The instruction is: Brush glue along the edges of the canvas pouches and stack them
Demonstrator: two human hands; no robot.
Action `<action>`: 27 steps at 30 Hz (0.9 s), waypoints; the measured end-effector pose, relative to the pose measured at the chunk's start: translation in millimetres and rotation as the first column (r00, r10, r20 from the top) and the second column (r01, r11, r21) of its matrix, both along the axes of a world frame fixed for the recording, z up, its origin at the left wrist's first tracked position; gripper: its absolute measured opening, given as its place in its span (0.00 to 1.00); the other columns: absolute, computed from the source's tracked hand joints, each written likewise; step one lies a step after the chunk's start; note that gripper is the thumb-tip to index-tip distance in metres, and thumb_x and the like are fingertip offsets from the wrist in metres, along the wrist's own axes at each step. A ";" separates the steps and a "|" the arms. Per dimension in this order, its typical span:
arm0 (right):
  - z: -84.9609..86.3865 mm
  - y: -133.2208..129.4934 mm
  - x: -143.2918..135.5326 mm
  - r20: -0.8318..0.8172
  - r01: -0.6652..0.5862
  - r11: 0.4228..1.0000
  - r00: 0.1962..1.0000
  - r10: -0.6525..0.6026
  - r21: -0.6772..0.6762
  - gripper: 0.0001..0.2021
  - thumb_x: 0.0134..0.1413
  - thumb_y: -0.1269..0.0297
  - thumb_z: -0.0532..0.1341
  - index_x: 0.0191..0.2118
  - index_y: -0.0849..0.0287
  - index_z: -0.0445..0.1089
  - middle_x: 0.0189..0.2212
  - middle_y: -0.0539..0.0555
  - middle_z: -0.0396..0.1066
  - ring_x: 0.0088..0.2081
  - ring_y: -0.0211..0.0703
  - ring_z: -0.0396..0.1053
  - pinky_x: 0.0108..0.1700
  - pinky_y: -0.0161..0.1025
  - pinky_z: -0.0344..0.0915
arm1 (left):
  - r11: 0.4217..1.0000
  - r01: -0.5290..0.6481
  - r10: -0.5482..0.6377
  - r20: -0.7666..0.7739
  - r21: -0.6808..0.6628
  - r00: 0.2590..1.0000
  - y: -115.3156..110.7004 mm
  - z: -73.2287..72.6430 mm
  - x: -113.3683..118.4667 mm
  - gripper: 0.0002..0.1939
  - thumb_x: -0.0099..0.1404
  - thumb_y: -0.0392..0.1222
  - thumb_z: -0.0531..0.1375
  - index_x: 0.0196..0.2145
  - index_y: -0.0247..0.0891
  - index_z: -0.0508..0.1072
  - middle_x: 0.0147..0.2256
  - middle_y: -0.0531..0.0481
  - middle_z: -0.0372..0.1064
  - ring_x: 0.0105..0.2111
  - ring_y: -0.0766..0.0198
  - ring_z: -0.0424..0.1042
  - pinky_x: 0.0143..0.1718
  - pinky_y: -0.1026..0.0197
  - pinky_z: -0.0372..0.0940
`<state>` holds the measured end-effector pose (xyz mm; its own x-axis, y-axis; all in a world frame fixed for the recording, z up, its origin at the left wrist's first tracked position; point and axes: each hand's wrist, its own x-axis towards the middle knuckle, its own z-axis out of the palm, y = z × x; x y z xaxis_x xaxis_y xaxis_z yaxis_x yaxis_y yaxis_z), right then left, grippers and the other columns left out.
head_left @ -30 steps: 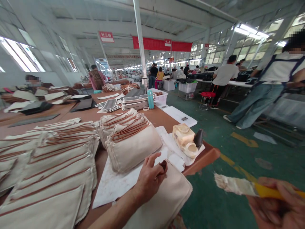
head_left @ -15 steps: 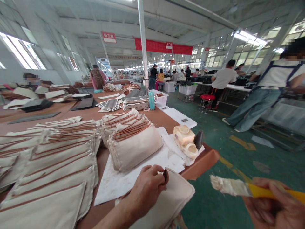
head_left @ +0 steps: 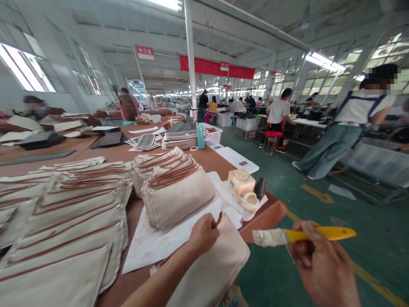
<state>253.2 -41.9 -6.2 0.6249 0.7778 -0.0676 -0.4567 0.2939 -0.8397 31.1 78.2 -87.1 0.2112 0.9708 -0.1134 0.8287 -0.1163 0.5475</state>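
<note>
My left hand (head_left: 205, 232) is closed on the upper edge of a cream fabric panel (head_left: 212, 266), near its brown strip. The panel slopes over the table's near edge toward my lap. At the right, my right hand (head_left: 319, 256) grips a yellow-handled brush (head_left: 332, 233), its whitish, crusted bristles pointing left, apart from the panel. Beyond my left hand, a stack of cream panels with brown edges (head_left: 179, 196) rests on white paper (head_left: 143, 245). An open-mouthed glue-stained container (head_left: 242, 183) stands behind the brush, beside a dark cone (head_left: 260, 187).
Rows of overlapping cream panels (head_left: 73, 230) cover the left of the brown table (head_left: 271, 209). A turquoise bottle (head_left: 200, 136) stands farther back near stacked grey-and-white pieces (head_left: 179, 138). Several people are around the hall, one in jeans (head_left: 335, 145) at the right.
My right hand and the brush have moved left, closer to the panel. My left hand has shifted slightly up, its fingers now more tightly closed. The view has turned a little to the right.
</note>
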 end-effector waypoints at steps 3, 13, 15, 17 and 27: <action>-11.3 15.3 -0.1 0.082 -0.056 0.995 0.995 0.050 0.078 0.14 0.49 0.58 0.72 0.29 0.61 0.70 0.17 0.46 0.59 0.17 0.31 0.51 0.17 0.27 0.52 | 0.997 -0.070 0.072 0.074 -0.031 0.995 0.4 -8.1 5.9 0.19 0.60 0.42 0.58 0.50 0.38 0.69 0.36 0.49 0.75 0.34 0.60 0.71 0.29 0.63 0.52; -27.9 47.5 11.5 0.394 -0.154 0.978 0.915 0.089 0.137 0.14 0.61 0.53 0.65 0.33 0.59 0.67 0.19 0.45 0.56 0.19 0.33 0.52 0.18 0.29 0.51 | 0.990 0.139 -0.133 0.375 0.010 0.917 -6.6 5.2 5.6 0.18 0.65 0.48 0.52 0.33 0.36 0.77 0.28 0.51 0.70 0.29 0.62 0.66 0.29 0.64 0.55; -27.2 48.4 8.8 0.445 -0.188 0.976 0.888 0.120 0.112 0.15 0.62 0.51 0.64 0.35 0.59 0.68 0.19 0.45 0.57 0.19 0.34 0.53 0.18 0.29 0.51 | 0.985 0.171 -0.166 0.419 0.024 0.893 -14.7 12.7 4.0 0.18 0.66 0.49 0.51 0.34 0.36 0.77 0.29 0.51 0.69 0.30 0.63 0.65 0.30 0.65 0.55; -25.0 51.5 2.4 0.496 -0.234 0.969 0.853 0.162 0.085 0.16 0.62 0.50 0.64 0.34 0.59 0.69 0.19 0.46 0.58 0.19 0.34 0.54 0.18 0.30 0.52 | 0.977 0.211 -0.207 0.461 0.045 0.863 -23.5 21.2 3.3 0.17 0.67 0.49 0.52 0.33 0.37 0.76 0.28 0.51 0.68 0.30 0.63 0.64 0.31 0.65 0.56; -11.6 68.5 1.0 0.684 -0.125 0.989 0.729 0.036 0.081 0.17 0.63 0.50 0.61 0.31 0.60 0.70 0.18 0.47 0.59 0.19 0.37 0.56 0.20 0.33 0.53 | 0.943 0.305 -0.329 0.473 0.131 0.817 -45.1 43.4 0.9 0.13 0.69 0.41 0.54 0.26 0.37 0.67 0.26 0.54 0.61 0.30 0.66 0.60 0.31 0.66 0.53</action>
<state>254.2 26.6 -17.7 0.4040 0.8014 0.4411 0.1955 0.3954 -0.8975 32.1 33.0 -43.7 0.5239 0.8422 0.1277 0.3743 -0.3622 0.8536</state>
